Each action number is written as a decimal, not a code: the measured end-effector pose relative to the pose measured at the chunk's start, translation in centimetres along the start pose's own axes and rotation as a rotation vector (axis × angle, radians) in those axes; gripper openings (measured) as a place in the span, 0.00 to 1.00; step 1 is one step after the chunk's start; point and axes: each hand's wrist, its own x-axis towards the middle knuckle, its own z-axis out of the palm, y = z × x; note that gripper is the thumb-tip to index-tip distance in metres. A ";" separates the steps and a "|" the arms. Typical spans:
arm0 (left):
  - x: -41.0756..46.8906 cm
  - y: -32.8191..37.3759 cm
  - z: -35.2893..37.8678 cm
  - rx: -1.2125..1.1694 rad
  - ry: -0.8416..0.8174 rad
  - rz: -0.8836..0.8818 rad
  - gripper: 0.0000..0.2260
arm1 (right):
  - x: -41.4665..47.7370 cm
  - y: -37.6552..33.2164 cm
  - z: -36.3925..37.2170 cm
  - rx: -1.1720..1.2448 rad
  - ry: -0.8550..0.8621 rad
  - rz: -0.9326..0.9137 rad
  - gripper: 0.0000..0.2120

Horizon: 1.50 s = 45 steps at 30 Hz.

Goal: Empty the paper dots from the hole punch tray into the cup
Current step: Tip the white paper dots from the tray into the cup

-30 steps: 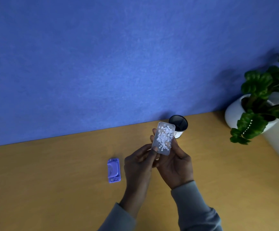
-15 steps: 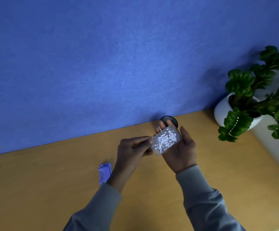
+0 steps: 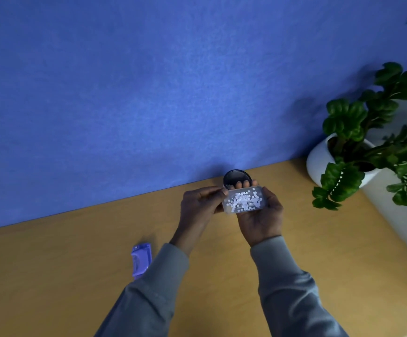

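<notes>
A clear plastic hole punch tray (image 3: 244, 199) holds many white paper dots. My right hand (image 3: 260, 216) cradles it from below, fingertips showing over its far edge. My left hand (image 3: 201, 201) pinches its left end. The tray lies sideways, close in front of a dark cup (image 3: 236, 178), which stands by the blue wall and is partly hidden behind my fingers. The purple hole punch body (image 3: 141, 259) lies on the wooden desk (image 3: 51, 276) to the left, beside my left sleeve.
A potted green plant in a white pot (image 3: 319, 161) stands at the right end of the desk. A pale wall or panel (image 3: 406, 215) runs along the right side. The blue wall (image 3: 149, 93) rises right behind the cup.
Both hands carried the tray away from me to just in front of the cup and turned it from upright to sideways. The view shifted, so the punch body sits lower left.
</notes>
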 end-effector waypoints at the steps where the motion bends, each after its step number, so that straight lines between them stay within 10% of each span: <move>1: 0.3 -0.2 0.3 -0.003 0.001 -0.001 0.05 | 0.4 -0.1 0.0 0.003 0.012 -0.008 0.13; 12: 5.7 -2.4 0.5 0.460 0.272 0.275 0.12 | 6.9 -3.4 0.1 -0.012 0.021 -0.136 0.11; 23: 9.5 -8.8 -1.7 1.275 0.066 0.467 0.16 | 11.5 -4.0 -0.5 -0.147 0.127 -0.215 0.08; 30: 9.8 -13.8 -2.4 1.382 0.019 0.421 0.22 | 13.2 -3.6 -0.6 -0.296 0.152 -0.254 0.07; 45: 10.2 -15.5 -3.1 1.416 0.067 0.475 0.26 | 13.8 1.0 -2.2 -1.524 -0.028 -0.894 0.16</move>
